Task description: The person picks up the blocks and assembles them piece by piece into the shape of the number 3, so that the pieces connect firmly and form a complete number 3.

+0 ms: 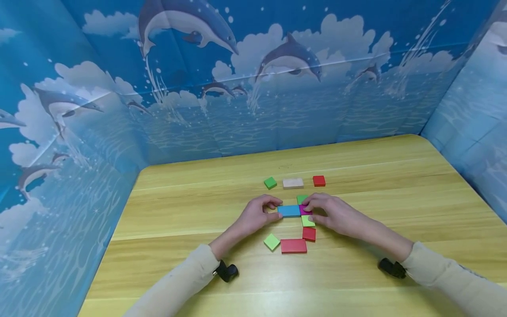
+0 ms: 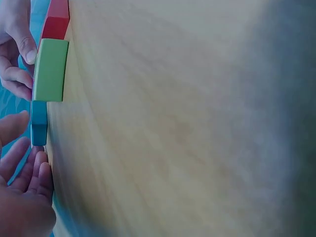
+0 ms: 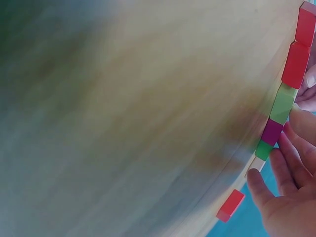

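Observation:
A blue block [image 1: 288, 211] lies flat on the wooden table, its right end against a purple block [image 1: 304, 210]. My left hand [image 1: 256, 214] pinches the blue block's left end between thumb and fingers. From the right, my right hand [image 1: 332, 213] holds the purple block, its fingertips over the far side. Its thumb rests by the light green block [image 1: 308, 221], just nearer than the purple one. A green block [image 1: 302, 199] sits beyond the purple one, partly behind the fingers. In the right wrist view, the purple block [image 3: 272, 131] shows between the two green ones.
Nearer me lie a small red block [image 1: 309, 234], a longer red block [image 1: 293, 246] and a tilted light green block [image 1: 271, 242]. Farther back are a green block [image 1: 270, 182], a pale block [image 1: 292, 183] and another red block [image 1: 318, 181]. A dolphin-print curtain [image 1: 253, 123] surrounds the table.

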The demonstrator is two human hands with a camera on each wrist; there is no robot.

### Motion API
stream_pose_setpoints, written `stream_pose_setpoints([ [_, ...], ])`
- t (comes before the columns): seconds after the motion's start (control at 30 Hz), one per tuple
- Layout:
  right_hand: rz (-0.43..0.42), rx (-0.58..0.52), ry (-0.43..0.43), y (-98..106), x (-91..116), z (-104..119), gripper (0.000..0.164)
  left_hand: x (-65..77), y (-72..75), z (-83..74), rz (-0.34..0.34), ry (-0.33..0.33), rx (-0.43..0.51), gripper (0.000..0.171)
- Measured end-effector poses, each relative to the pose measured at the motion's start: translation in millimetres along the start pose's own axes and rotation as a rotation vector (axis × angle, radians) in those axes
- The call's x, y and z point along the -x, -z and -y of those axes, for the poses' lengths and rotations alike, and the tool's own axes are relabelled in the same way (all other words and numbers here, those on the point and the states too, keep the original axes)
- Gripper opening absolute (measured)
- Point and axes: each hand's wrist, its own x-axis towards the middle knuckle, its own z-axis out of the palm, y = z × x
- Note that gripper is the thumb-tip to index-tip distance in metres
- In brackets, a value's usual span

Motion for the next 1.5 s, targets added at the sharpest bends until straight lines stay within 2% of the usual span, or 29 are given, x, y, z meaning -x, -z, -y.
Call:
stream_pose_setpoints([
  [0.27, 0.001, 0.007, -0.001, -1.1, -1.3, -0.4, 0.02, -0.5, -2.1, -0.8, 0.019, -0.042, -0.056, 0.03],
  [0.73, -0.007, 0.028, 0.008, -0.6, -1.4, 2.5, 0.019, -4.1, -6.6, -0.8, -0.005, -0.018, -0.066, 0.026],
  [1.0, 0.006, 0.075, 0.002, 0.8, -5.5, 7.3, 0.028, -4.8, -6.5, -4.1, 0.006, -0.009, -0.076, 0.025],
  [1.27, 0.018, 0.109, -0.005, 2.0, -10.8, 10.8, 0.029, -5.2, -7.2, -4.2, -0.003, -0.005, -0.086, 0.025],
  [1.5, -0.068, 0.065, 0.005, 0.6, -12.5, 15.1, 0.023, -4.1, -6.1, -4.5, -0.006, -0.011, -0.088, 0.025],
])
